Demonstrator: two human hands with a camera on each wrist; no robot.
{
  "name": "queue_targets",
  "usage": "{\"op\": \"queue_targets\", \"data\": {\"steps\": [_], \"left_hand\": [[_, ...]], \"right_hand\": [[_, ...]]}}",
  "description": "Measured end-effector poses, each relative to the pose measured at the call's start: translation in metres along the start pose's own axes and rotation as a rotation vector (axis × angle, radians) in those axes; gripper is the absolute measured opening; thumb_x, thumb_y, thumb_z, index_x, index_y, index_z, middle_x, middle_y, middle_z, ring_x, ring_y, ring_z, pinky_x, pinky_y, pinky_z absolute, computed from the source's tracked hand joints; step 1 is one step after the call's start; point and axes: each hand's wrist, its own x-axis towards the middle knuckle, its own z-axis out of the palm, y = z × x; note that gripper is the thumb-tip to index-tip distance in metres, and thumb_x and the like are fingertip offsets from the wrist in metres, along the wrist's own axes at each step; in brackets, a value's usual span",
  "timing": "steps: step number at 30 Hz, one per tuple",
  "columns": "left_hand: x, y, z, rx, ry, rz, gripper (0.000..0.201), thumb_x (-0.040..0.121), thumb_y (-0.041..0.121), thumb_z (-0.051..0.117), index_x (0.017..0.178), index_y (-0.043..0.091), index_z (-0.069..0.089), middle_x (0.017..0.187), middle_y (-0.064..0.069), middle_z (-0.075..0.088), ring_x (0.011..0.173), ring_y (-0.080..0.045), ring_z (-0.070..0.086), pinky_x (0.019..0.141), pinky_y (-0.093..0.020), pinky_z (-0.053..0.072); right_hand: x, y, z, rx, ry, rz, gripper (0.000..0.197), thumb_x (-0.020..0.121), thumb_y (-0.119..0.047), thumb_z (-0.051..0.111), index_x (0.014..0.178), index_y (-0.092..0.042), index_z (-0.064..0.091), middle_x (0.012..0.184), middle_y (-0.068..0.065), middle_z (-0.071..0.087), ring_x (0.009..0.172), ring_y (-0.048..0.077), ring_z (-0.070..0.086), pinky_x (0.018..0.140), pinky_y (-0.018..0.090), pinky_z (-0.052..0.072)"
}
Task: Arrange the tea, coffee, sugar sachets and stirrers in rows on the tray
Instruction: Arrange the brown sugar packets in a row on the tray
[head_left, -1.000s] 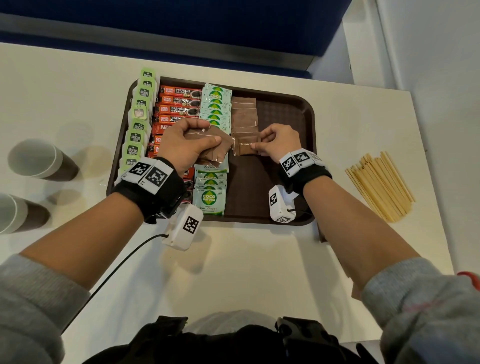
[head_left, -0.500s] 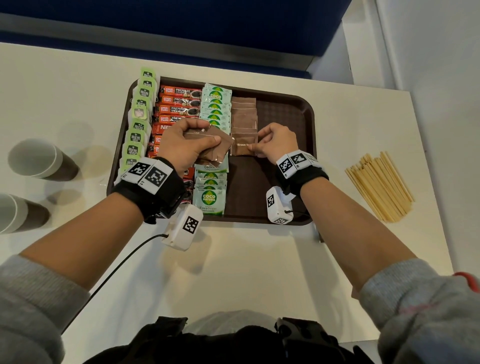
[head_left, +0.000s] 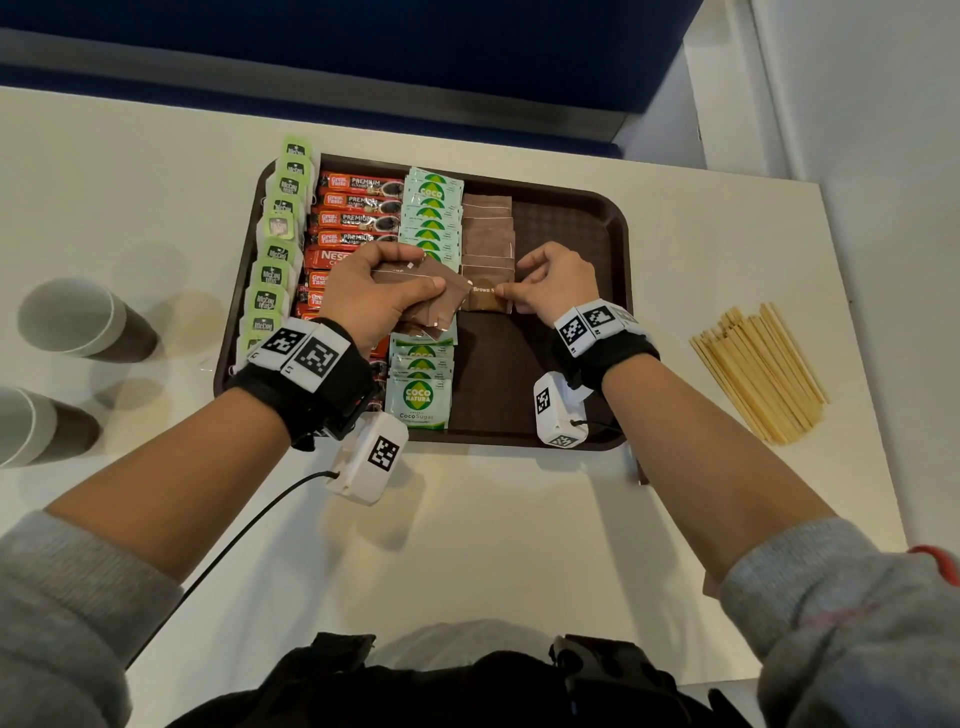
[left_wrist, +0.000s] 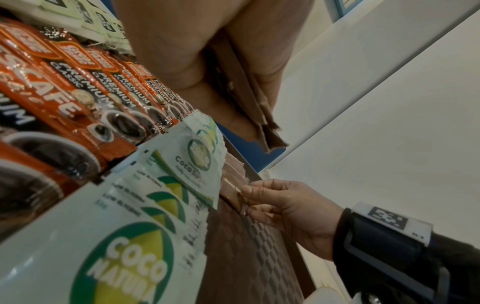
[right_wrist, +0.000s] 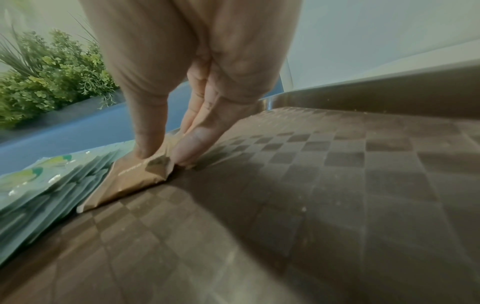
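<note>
1. Tray (head_left: 582, 218): dark brown, checker-textured floor, lying on the counter (head_left: 493, 545) toward its far edge.
2. Tea bags (head_left: 278, 249): green-tagged, one overlapping row along the tray's left edge, far end to near end.
3. Coffee sachets (head_left: 358, 208): orange and black sticks, a row just right of the tea bags; its near part is hidden under the left hand.
4. Coco sugar sachets (head_left: 431, 218): pale green, an overlapping row right of the coffee, reaching the tray's near edge.
5. Brown sugar sachets (head_left: 487, 234): an overlapping row right of the coco sugar, from the tray's far edge to about mid-tray.
6. Front brown sachet (head_left: 485, 296): nearest piece of that row, lying on the tray floor, printed "Brown".
7. Right hand (head_left: 558, 283): thumb and fingertips (right_wrist: 187, 150) pinch the right-hand edge of the front brown sachet, low on the tray.
8. Left hand (head_left: 369, 296): fingers curled round a stack of spare brown sachets (head_left: 431, 304), held above the coffee and coco sugar rows.
9. Stirrers (head_left: 758, 369): pale wooden sticks, a loose bundle on the counter, right of the tray and apart from it.
10. Paper cups (head_left: 78, 319): two, on their sides near the counter's left edge, well apart from the tray.
11. Green plant (right_wrist: 52, 67): foliage beyond the tray, right wrist view.
</note>
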Motion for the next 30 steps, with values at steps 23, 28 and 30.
{"op": "queue_targets", "data": {"steps": [23,28,30], "left_hand": [[-0.011,0.006,0.005,-0.060,-0.095,0.048,0.049,0.075,-0.001,0.075,0.116,0.019,0.056,0.111,-0.001,0.062,0.099,-0.016,0.064,0.089,-0.037,0.055],[-0.010,0.002,0.006,-0.039,-0.075,0.041,0.039,0.074,-0.002,0.075,0.100,0.022,0.060,0.106,-0.007,0.065,0.099,-0.027,0.065,0.085,-0.044,0.055],[-0.009,0.002,0.007,-0.038,-0.070,0.043,0.038,0.074,-0.003,0.075,0.095,0.025,0.060,0.102,-0.005,0.066,0.097,-0.027,0.066,0.082,-0.043,0.056]], "right_hand": [[-0.014,-0.039,-0.005,0.285,-0.355,-0.184,0.016,0.088,-0.010,0.063,0.075,-0.016,0.058,0.065,0.001,0.065,0.054,0.009,0.063,0.052,0.020,0.055],[-0.020,-0.039,-0.015,0.322,-0.370,-0.186,0.011,0.084,-0.007,0.067,0.090,-0.014,0.060,0.078,0.004,0.067,0.063,0.006,0.066,0.056,0.019,0.055],[-0.021,-0.039,-0.017,0.276,-0.398,-0.211,0.014,0.080,-0.009,0.072,0.091,-0.013,0.064,0.085,0.008,0.068,0.070,0.010,0.066,0.061,0.023,0.057]]}}
